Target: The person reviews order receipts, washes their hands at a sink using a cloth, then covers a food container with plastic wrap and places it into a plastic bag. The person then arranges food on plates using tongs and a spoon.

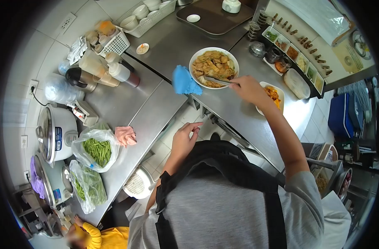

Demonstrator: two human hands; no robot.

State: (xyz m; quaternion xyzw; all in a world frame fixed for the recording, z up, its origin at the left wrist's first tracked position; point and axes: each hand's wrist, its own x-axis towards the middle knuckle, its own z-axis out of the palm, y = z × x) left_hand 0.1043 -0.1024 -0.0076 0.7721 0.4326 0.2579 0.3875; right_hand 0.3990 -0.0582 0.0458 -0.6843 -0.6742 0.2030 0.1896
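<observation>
My right hand (245, 88) is closed on metal tongs (217, 81), whose tips reach into the food at the lower edge of a large white bowl (214, 86). Noodles with browned pieces (212, 64) fill that bowl. My left hand (187, 137) hangs in front of my body, off the counter, its fingers apart and nothing in it. A blue cloth (186, 80) lies against the bowl's left side. To the right, partly behind my right forearm, a white dish (261, 108) holds orange food (273, 96).
Brown tray (189, 18) at the back; sauce bottles (114, 71), rice cooker (65, 135), bags of greens (97, 151) and pink cloth (125, 136) on the left counter. Condiment rack (292, 52) at right. A person in yellow (114, 237) is at bottom left.
</observation>
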